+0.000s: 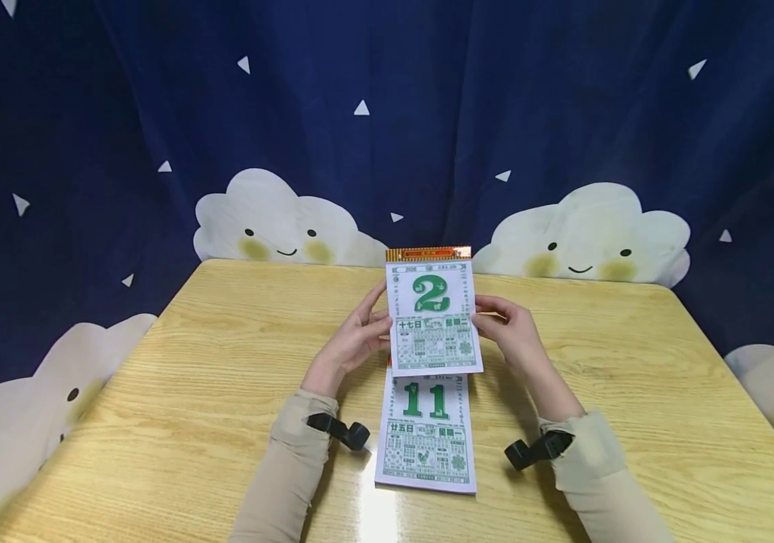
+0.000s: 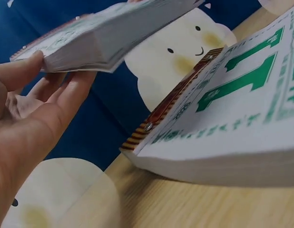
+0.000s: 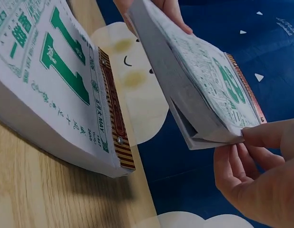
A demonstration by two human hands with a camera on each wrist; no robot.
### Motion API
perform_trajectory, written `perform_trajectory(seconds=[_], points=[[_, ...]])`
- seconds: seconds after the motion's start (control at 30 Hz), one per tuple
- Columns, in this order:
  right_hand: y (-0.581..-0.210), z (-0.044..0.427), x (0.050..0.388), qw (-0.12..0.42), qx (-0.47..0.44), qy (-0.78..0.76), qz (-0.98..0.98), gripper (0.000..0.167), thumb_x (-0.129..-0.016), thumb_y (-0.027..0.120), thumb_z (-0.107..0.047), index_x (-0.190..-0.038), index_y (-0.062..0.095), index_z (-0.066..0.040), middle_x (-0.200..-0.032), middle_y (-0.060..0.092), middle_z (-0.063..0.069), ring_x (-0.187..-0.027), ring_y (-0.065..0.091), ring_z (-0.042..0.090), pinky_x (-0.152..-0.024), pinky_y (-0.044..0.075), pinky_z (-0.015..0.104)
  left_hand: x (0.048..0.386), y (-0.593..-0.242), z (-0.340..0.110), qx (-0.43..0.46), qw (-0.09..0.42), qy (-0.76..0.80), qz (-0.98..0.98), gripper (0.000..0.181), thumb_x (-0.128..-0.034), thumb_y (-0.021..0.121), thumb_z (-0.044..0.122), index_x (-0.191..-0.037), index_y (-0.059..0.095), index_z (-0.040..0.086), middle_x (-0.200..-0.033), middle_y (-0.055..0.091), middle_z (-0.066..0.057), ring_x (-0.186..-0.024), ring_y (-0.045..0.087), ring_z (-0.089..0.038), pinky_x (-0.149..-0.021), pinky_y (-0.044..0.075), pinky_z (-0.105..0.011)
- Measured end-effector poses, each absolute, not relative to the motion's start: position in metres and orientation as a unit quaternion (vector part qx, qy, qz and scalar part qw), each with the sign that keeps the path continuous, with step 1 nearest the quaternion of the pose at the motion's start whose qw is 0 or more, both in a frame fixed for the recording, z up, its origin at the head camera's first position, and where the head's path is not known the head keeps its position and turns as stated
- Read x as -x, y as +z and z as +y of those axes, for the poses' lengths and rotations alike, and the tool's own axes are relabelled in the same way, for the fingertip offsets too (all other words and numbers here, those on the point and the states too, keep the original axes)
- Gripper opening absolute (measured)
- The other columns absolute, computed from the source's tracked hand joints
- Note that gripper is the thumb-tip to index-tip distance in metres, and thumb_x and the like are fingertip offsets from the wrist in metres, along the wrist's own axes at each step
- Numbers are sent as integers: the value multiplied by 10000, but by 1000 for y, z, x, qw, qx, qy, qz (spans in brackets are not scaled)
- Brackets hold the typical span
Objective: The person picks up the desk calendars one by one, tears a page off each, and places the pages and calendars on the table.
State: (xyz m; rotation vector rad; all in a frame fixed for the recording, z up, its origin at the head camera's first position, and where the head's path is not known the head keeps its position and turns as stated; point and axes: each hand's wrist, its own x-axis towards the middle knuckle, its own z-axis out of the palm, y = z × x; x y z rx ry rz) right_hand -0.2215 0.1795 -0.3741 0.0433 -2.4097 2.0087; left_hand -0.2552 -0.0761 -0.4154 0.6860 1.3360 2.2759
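Note:
A thick tear-off calendar pad [image 1: 433,309] with a big green 2 and a red-gold top strip is held up off the table. My left hand [image 1: 354,337] pinches its left edge, thumb on the front and fingers behind. On the opposite edge my right hand [image 1: 511,332] grips it the same way, as the right wrist view shows with the hand [image 3: 261,166]. Below lies a second calendar pad [image 1: 425,437] showing a green 11, flat on the table. The raised pad hides most of its upper strip in the head view.
The pale wooden table [image 1: 238,362] reaches out on both sides of the pads. Behind it hangs a dark blue curtain [image 1: 414,98] with white triangles and smiling clouds. Each wrist bears a black strapped camera, the left camera [image 1: 339,431] and right camera [image 1: 538,449].

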Motion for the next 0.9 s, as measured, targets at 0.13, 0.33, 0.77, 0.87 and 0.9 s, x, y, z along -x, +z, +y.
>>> perform_trajectory(seconds=[0.13,0.33,0.77,0.87,0.9], points=[[-372,177,215,14,-21,625,-780,383,-865,584,-92,-1226,531,23,-1144,551,196,-859,594,76,-792,521,234,257,-417,-77,-248,199,812,489,683,-925,333,-85,-1465,117,274,-1033,645,-63,-854,639,-177,-709,521,-320],[-370,173,206,98,-84,541,-831,447,-842,607,-73,-1268,494,2,-1177,533,173,-1009,550,248,-845,494,303,258,-417,-77,-235,166,823,490,666,-910,360,-101,-1458,162,222,-1030,650,-49,-816,650,-160,-646,533,-278],[-369,156,190,218,-408,157,-872,271,-714,751,-297,-954,703,-180,-1006,622,-45,-979,539,150,-879,403,345,258,-417,-78,-248,178,849,431,683,-910,299,-127,-1454,174,266,-1075,640,-80,-862,647,-189,-684,532,-306],[-369,155,187,200,-405,131,-883,249,-727,742,-312,-949,711,-206,-1015,616,-51,-998,527,152,-889,392,347,258,-418,-78,-253,184,847,430,685,-910,297,-124,-1456,165,269,-1093,631,-73,-875,642,-185,-685,529,-302],[-369,155,187,198,-404,126,-884,231,-733,739,-303,-944,716,-212,-1014,615,-52,-998,525,151,-889,390,344,258,-418,-78,-255,185,847,429,684,-911,303,-120,-1456,164,269,-1099,627,-74,-877,641,-184,-686,529,-302]])
